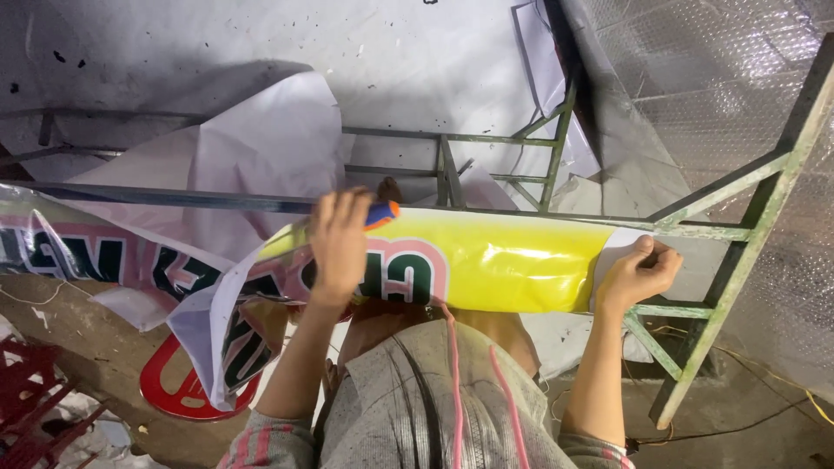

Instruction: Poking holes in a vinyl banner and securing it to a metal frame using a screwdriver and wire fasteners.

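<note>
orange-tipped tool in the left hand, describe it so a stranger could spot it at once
Find the yellow banner stretched over the green metal frame. At its top edge the left hand grips a tool. It alone has a blue body and an orange tip, poking out rightward from the fingers.

- A glossy printed banner stretches across the middle, pulled over a green metal frame. Its right part is bright yellow; its left part carries large dark green letters outlined in white and pink.
- Its white back folds up at upper left.
- A round red sign with white marks lies on the floor at lower left, partly under the banner's hanging edge.
</note>
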